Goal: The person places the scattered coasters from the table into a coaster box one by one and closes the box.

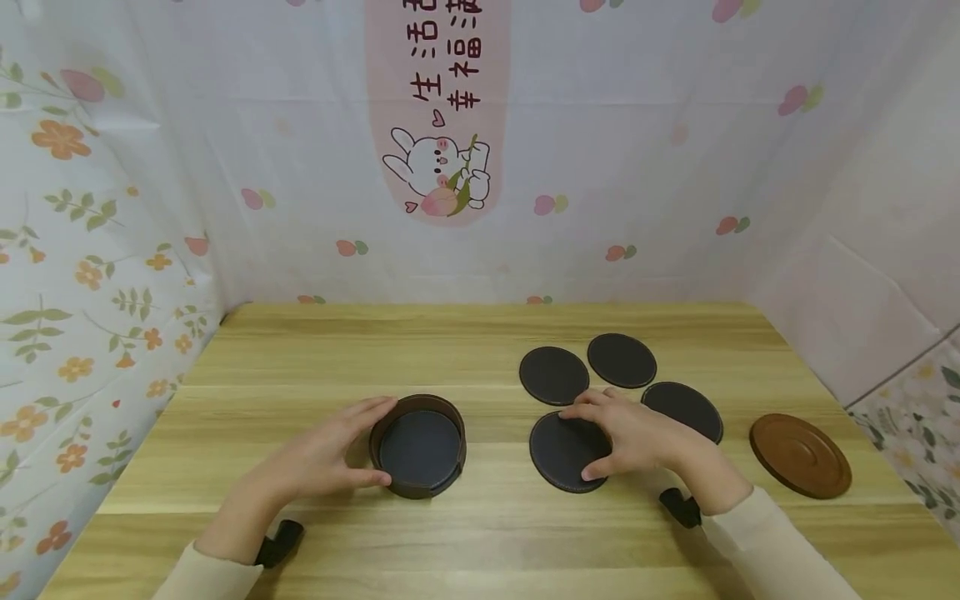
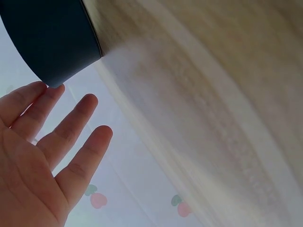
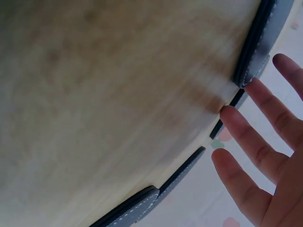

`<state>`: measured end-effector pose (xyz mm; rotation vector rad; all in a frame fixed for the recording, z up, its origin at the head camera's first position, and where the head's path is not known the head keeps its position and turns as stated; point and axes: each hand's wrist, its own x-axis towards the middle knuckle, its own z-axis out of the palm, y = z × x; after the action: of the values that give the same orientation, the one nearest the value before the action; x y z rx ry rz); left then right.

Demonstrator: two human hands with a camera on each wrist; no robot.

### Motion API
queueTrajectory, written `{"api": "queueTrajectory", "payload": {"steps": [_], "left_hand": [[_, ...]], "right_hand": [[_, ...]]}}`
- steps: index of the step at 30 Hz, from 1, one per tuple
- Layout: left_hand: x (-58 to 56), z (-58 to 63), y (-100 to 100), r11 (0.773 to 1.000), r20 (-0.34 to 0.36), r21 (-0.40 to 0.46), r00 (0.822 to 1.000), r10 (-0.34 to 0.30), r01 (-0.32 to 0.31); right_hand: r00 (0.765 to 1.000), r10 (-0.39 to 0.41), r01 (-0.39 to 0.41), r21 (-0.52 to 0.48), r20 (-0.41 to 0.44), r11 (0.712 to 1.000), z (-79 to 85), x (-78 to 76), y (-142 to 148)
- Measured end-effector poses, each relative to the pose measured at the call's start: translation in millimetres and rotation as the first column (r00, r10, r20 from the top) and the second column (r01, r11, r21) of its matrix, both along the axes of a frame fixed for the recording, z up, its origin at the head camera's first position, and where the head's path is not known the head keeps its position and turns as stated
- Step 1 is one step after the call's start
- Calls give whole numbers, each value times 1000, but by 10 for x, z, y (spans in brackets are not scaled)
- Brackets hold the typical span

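Note:
A round dark brown coaster holder (image 1: 448,406) stands on the table, its inner bottom dark and flat. My left hand (image 1: 330,454) is at its left side, with fingertips against the wall and thumb near the front. In the left wrist view, fingertips touch the holder (image 2: 52,42) and the other fingers are spread. My right hand (image 1: 630,429) reaches over a round black coaster (image 1: 555,454), fingers at its far edge and thumb at its near right edge. The right wrist view shows straight, spread fingers, one fingertip at a stitched coaster edge (image 3: 253,52).
Further black coasters lie behind and beside the right hand: one at the back left (image 1: 553,375), one at the back (image 1: 621,360), one to the right (image 1: 684,410). A brown round lid-like disc (image 1: 801,456) lies at the far right. Patterned curtains (image 1: 300,167) enclose the wooden table (image 1: 360,350).

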<state>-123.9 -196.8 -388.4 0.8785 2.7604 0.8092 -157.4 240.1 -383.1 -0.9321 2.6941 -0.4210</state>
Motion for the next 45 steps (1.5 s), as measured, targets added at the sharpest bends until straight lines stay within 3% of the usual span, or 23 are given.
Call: {"api": "queueTrajectory", "payload": {"steps": [28,35,45], "left_hand": [[-40,14,20,1000,27,3,1000,-1,1],[-31,-21,18,1000,1,3,1000,-10,10],[-26,7,13,1000,18,15,1000,0,0]], "right_hand": [[998,14,-18,56,68,998,-6,37,-98],[999,35,-37,63,33,997,-64,67,-126],[998,39,-42,73,46,996,-50,58,-192]]}}
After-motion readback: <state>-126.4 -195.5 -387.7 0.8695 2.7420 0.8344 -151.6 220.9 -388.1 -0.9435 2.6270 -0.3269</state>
